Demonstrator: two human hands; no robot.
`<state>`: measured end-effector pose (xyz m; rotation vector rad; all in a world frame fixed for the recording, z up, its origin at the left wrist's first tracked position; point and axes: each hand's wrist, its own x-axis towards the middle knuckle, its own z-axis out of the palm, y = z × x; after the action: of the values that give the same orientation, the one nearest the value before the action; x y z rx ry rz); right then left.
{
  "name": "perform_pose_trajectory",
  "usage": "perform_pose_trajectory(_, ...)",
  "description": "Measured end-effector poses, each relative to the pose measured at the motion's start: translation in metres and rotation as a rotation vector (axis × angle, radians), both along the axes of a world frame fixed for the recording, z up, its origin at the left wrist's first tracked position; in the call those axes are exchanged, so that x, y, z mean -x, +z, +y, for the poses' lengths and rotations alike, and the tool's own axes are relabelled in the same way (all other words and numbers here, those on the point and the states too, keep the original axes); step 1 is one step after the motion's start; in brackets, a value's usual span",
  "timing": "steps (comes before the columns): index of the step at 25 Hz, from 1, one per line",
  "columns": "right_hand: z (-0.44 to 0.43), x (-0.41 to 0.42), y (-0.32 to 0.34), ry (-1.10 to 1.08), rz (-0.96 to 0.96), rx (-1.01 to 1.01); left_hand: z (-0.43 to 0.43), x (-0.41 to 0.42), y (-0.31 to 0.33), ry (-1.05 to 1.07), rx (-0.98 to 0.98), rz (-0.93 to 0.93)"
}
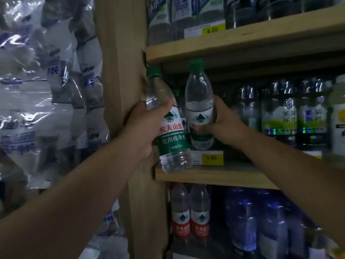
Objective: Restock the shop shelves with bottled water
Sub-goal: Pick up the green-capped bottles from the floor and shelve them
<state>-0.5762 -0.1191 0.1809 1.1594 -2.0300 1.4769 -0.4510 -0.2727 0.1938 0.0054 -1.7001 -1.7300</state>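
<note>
The left hand is wrapped round the left bottle at its label. That bottle's long axis leans, with the green cap up and to the left beside the wooden post and the base down and to the right, in front of the edge of the middle shelf. The right hand grips the right bottle from the side. This bottle is upright, cap up, just beside the first and over the 1.50 tag. Its base seems to be at shelf level, though the dim view does not show whether it touches. Red-label bottles stand on the shelf below, and wrapped packs are stacked left of the post.
</note>
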Motion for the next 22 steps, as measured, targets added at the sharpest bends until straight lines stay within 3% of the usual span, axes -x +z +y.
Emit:
perform_pose_trajectory(9,-0.017,0.041,-0.011,0.024,-0.277,-0.045,0.001,0.026,-0.011,0.068,0.017,0.107)
perform_pose_trajectory(22,-0.014,0.040,-0.013,0.014,-0.322,-0.063,0.008,0.056,0.006,0.083,-0.126,0.314)
